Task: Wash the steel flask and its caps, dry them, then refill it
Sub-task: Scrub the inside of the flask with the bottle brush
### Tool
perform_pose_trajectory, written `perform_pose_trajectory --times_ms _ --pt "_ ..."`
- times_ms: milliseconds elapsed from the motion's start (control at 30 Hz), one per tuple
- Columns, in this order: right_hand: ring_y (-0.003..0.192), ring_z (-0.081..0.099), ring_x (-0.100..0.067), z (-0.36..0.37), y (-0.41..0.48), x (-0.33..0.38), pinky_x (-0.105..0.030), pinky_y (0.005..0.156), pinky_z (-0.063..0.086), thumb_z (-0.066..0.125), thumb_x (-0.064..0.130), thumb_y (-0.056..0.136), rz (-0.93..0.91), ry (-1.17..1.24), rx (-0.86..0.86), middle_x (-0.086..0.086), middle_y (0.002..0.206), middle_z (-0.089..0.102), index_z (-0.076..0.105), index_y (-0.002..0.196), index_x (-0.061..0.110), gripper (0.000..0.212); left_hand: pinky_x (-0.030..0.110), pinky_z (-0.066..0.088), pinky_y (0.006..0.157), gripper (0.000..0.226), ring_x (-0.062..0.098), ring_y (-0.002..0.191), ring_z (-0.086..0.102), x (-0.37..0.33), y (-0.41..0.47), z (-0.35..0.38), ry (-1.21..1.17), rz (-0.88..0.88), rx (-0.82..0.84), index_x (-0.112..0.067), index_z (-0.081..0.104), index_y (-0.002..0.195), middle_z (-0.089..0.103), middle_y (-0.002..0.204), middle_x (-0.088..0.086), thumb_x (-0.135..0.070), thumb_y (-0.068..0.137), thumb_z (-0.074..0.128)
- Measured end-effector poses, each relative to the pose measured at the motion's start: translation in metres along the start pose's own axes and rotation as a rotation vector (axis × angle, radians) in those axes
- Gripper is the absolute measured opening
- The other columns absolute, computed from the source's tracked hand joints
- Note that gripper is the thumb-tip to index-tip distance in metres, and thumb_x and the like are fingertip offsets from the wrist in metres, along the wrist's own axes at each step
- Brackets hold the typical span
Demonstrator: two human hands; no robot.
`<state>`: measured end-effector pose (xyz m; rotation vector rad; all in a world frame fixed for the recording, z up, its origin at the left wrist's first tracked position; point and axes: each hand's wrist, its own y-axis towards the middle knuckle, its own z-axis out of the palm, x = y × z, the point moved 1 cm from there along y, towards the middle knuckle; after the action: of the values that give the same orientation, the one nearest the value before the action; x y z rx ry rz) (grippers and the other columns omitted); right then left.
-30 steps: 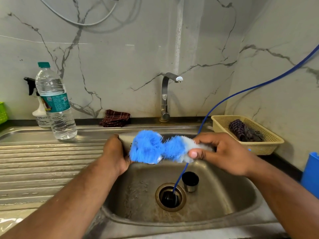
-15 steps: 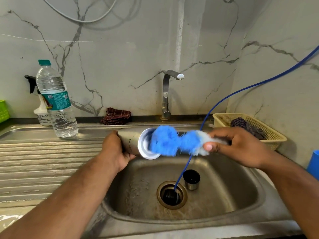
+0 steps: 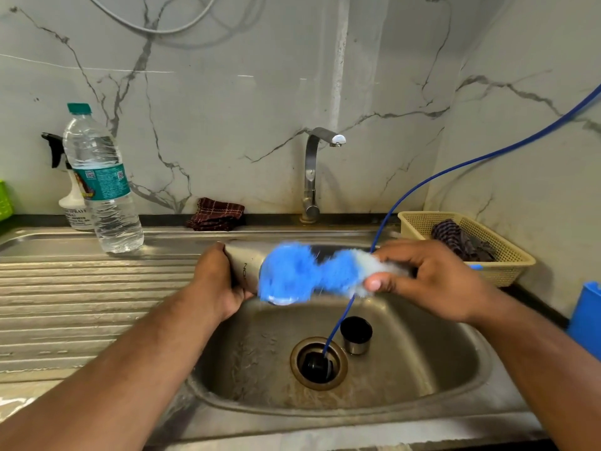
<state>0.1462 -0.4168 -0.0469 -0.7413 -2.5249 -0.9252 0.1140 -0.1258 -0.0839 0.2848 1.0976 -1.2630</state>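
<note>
My left hand [image 3: 216,281] grips the steel flask [image 3: 245,266], held on its side above the sink basin [image 3: 439,359] with its mouth to the right. My right hand [image 3: 432,278] grips the white end of a fluffy blue bottle brush [image 3: 302,275], whose blurred blue head covers the flask's mouth. A steel cap [image 3: 356,335] with a black inside stands upright on the basin floor near the drain. A black cap [image 3: 317,366] lies in the drain opening [image 3: 297,362].
A thin blue hose [image 3: 422,183] runs from the right wall down into the drain. The tap [image 3: 313,170] stands behind the basin. A water bottle [image 3: 102,183] and spray bottle [image 3: 73,206] stand on the left drainboard. A folded cloth [image 3: 216,218] and yellow basket [image 3: 507,255] are nearby.
The brush head has moved left against the flask's mouth, after being drawn back half a second ago. Both hands stay over the basin.
</note>
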Motion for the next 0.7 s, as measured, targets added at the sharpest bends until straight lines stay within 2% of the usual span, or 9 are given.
perform_pose_trajectory --times_ms 33,67,167,200,333,433,500,567,700 --pt "0.069 0.059 -0.004 0.003 0.0 0.0 -0.014 0.06 0.038 0.074 0.053 0.082 -0.019 -0.015 0.043 0.015 0.079 0.065 0.075 0.086 0.033 0.021 0.053 0.055 0.099 0.042 0.034 0.117 0.067 0.001 0.001 -0.001 0.011 -0.006 0.008 -0.011 0.064 0.127 0.07 0.125 0.016 -0.036 0.105 0.038" --pt "0.069 0.059 -0.004 0.002 0.0 -0.001 -0.014 0.06 0.038 0.073 0.054 0.081 -0.023 -0.027 0.04 0.013 0.079 0.065 0.075 0.086 0.032 0.023 0.053 0.054 0.1 0.042 0.035 0.118 0.067 0.001 0.001 -0.001 0.009 -0.002 0.01 -0.011 0.064 0.126 0.07 0.124 0.016 -0.036 0.105 0.038" --pt "0.069 0.058 -0.002 -0.013 -0.002 -0.002 -0.015 0.06 0.039 0.068 0.06 0.081 0.024 -0.025 -0.143 0.014 0.081 0.065 0.072 0.085 0.04 0.021 0.047 0.064 0.071 0.036 0.035 0.105 0.071 0.0 -0.001 0.002 -0.025 -0.004 -0.007 -0.011 0.062 0.118 0.072 0.115 0.018 -0.036 0.107 0.039" --pt "0.069 0.058 -0.003 -0.014 -0.002 -0.003 -0.015 0.06 0.039 0.068 0.06 0.081 0.022 -0.021 -0.159 0.015 0.081 0.065 0.072 0.085 0.042 0.019 0.046 0.064 0.067 0.036 0.035 0.103 0.071 0.0 -0.001 0.002 -0.031 -0.001 -0.007 -0.01 0.061 0.117 0.072 0.112 0.018 -0.036 0.107 0.039" --pt "0.072 0.062 -0.01 -0.002 -0.002 -0.004 -0.023 0.06 0.044 0.073 0.062 0.079 -0.026 -0.013 0.043 0.013 0.082 0.066 0.076 0.089 0.034 0.029 0.045 0.058 0.076 0.04 0.033 0.099 0.068 0.004 0.001 0.001 0.035 -0.005 0.042 -0.013 0.06 0.126 0.069 0.112 0.018 -0.043 0.106 0.042" --pt "0.073 0.062 -0.001 -0.013 -0.003 -0.005 -0.012 0.061 0.041 0.071 0.07 0.073 0.011 -0.042 -0.142 0.019 0.084 0.068 0.074 0.088 0.037 0.036 0.047 0.055 0.075 0.044 0.036 0.1 0.067 0.001 0.0 0.003 0.06 -0.019 -0.005 -0.016 0.057 0.124 0.067 0.111 0.019 -0.052 0.1 0.056" --pt "0.074 0.061 0.003 -0.022 -0.005 -0.007 -0.009 0.06 0.04 0.071 0.067 0.074 0.053 -0.087 -0.322 0.024 0.086 0.068 0.069 0.085 0.049 0.022 0.041 0.054 0.07 0.056 0.033 0.098 0.068 -0.001 0.0 0.006 0.132 0.044 -0.024 -0.013 0.06 0.122 0.07 0.109 0.016 -0.053 0.086 0.075" --pt "0.083 0.063 0.003 -0.024 -0.004 -0.009 -0.008 0.065 0.042 0.077 0.062 0.079 0.047 -0.124 -0.419 0.029 0.095 0.069 0.065 0.091 0.057 0.017 0.036 0.054 0.072 0.059 0.029 0.096 0.071 0.002 0.0 0.008 0.256 0.15 0.033 -0.011 0.066 0.118 0.075 0.103 0.013 -0.042 0.073 0.088" --pt "0.083 0.062 -0.002 -0.022 -0.002 -0.011 -0.008 0.065 0.038 0.071 0.058 0.082 0.027 -0.205 -0.455 0.023 0.098 0.066 0.069 0.106 0.042 0.029 0.034 0.056 0.08 0.042 0.024 0.093 0.072 0.017 -0.011 0.016 0.62 0.428 0.212 -0.02 0.068 0.108 0.077 0.096 0.004 -0.016 0.073 0.09"
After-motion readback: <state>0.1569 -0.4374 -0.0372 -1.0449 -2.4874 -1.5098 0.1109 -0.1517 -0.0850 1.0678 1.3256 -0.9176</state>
